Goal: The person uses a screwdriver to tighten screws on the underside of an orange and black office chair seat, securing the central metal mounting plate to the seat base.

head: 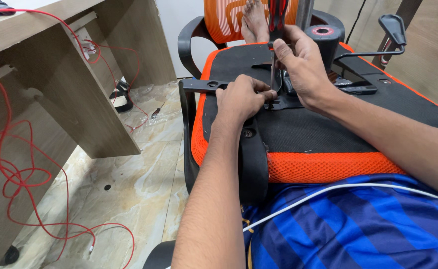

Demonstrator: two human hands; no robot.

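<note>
A single head-mounted camera supplies the only view. It looks forward and steeply down from the person's own eye position onto the overturned orange mesh office chair with black plastic underside [298, 129], which lies across the lap and fills the centre and right of the frame at close range, about arm's reach. Both forearms enter from the bottom edge toward the chair. Left of the chair, the view takes in the marble-patterned tile floor [129, 184] and the brown wooden desk panel [79, 94], farther off. No second view exists, so there is no shared region.
</note>
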